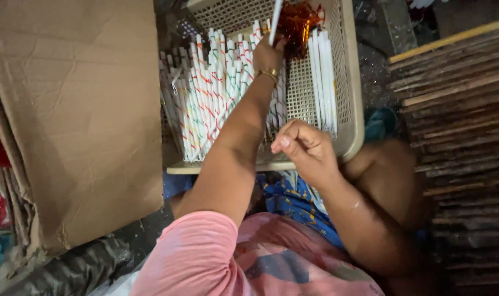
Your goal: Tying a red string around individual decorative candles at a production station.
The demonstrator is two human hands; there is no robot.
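Basket (354, 109) rim near | left hand (267, 55) grips stick (275, 19) | right hand (307, 148) curled, empty

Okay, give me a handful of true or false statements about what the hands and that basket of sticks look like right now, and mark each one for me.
1. The left hand holds a white stick over the basket. True.
2. The basket is a round metal bucket. False: it is a rectangular beige plastic mesh basket.
3. Many white sticks with red and green stripes lie in the basket's left part. True.
4. The right hand is spread flat on the cardboard. False: it is curled near the basket's near rim, away from the cardboard.
5. A bracelet sits on the left wrist. True.
6. The bundle of plain white sticks lies outside the basket. False: it lies inside, at the right.
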